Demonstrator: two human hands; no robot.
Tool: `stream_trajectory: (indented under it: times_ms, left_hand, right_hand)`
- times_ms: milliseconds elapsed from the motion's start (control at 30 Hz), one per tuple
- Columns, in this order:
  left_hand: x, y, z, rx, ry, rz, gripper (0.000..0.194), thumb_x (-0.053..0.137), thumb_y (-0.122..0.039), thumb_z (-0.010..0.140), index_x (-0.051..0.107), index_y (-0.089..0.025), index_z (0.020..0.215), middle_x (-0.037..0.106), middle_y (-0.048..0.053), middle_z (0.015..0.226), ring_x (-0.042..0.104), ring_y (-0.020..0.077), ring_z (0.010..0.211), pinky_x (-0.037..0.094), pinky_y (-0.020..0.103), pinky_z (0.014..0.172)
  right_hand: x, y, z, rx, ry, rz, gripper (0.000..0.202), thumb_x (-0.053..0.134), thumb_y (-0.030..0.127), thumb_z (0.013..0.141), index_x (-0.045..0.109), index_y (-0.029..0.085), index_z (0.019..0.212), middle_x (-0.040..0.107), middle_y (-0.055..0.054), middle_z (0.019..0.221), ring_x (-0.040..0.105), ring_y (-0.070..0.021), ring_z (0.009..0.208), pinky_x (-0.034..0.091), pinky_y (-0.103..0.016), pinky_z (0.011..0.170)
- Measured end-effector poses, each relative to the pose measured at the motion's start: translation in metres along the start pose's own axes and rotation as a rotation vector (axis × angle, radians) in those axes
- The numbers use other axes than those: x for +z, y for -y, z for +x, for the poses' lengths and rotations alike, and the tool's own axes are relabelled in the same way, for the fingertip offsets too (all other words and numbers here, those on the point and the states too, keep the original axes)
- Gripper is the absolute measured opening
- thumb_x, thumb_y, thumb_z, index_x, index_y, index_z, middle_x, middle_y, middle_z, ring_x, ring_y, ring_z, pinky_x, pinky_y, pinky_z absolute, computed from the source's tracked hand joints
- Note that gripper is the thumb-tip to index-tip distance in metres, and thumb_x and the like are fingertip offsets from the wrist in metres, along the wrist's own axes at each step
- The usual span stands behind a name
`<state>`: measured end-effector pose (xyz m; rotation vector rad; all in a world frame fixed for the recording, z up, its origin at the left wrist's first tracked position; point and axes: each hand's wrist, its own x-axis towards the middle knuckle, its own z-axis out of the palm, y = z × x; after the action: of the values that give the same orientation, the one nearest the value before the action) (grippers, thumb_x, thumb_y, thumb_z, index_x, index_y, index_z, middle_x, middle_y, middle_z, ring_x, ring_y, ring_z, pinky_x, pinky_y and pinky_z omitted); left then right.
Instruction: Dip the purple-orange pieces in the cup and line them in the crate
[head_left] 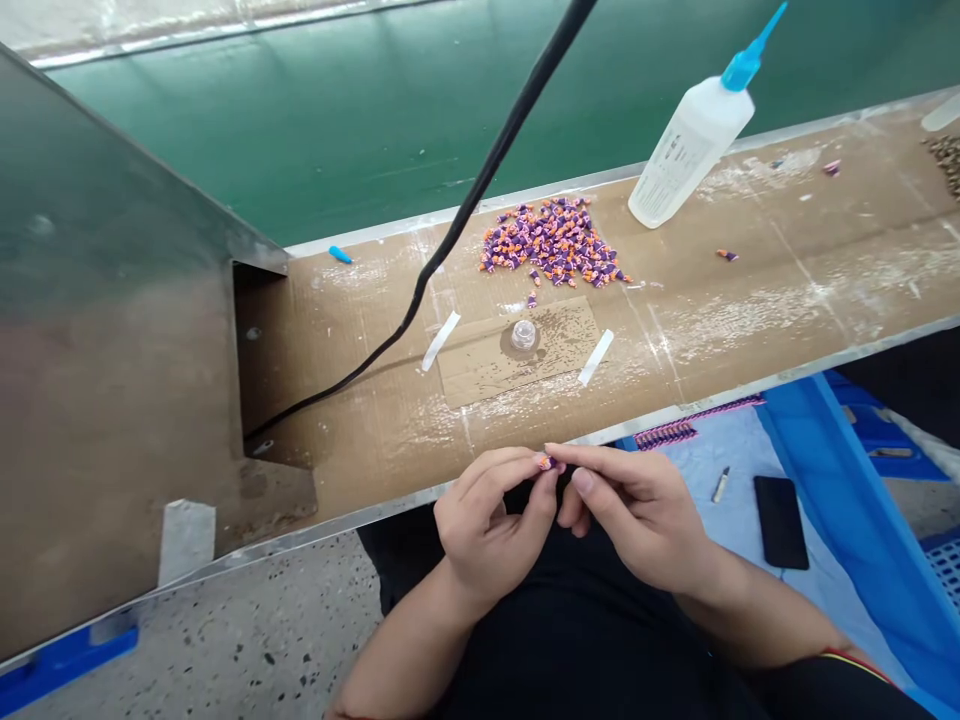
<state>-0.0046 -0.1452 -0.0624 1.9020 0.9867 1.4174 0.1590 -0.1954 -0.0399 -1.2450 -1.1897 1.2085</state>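
Observation:
My left hand (491, 515) pinches a small purple and orange figure (547, 463) between thumb and fingertips, just over the table's front edge. From the right, my right hand (637, 505) reaches the same figure with its index fingertip; its fingers are curled, and whatever lies between them is too small to make out. Beyond my hands, a small clear cup (523, 336) stands on a wet-spotted cardboard piece (472, 372). Behind that lies a pile of similar purple and orange figures (555, 242).
A white bottle with a blue nozzle (686, 150) stands at the back right. A black cable (465, 205) crosses the cardboard-covered table. Metal housing (127, 350) rises at left. At lower right, a blue crate (862, 520) holds a phone (781, 522) and rows of figures (666, 434).

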Motion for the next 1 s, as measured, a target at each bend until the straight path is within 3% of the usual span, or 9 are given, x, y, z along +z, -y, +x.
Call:
stream_trajectory:
  times_ms: [167,433,1000]
  left_hand:
    - [-0.0027,-0.0001,0.0001,-0.006,-0.007,0.011,0.017,0.078,-0.006,0.092,0.073,-0.020,0.101,0.079,0.002,0.089,0.078,0.0146,0.076,0.068,0.024,0.069]
    - [-0.0024,-0.0022,0.0004,0.008,-0.025,0.050,0.017,0.078,-0.008,0.092,0.074,-0.021,0.102,0.078,0.001,0.088,0.077,0.0145,0.073,0.067,0.023,0.064]
    - [-0.0028,-0.0051,0.0018,0.019,-0.007,0.047,0.016,0.077,-0.007,0.093,0.074,-0.019,0.102,0.078,0.002,0.088,0.076,0.0130,0.072,0.067,0.022,0.065]
  right_hand:
    - [0.0035,-0.0018,-0.0015,0.104,0.016,0.184,0.035,0.063,0.041,0.111,0.080,0.021,0.134,0.077,-0.001,0.070,0.068,-0.0104,0.052,0.064,-0.023,0.054]
    - [0.0016,0.0034,0.0018,0.228,0.078,0.281,0.047,0.065,0.056,0.107,0.081,0.020,0.133,0.072,-0.001,0.065,0.062,-0.0099,0.048,0.057,-0.022,0.049]
    - [-0.0022,0.0002,0.0022,0.350,0.131,0.529,0.041,0.073,0.054,0.104,0.082,0.024,0.130,0.070,0.002,0.064,0.057,-0.0071,0.045,0.046,-0.017,0.045]
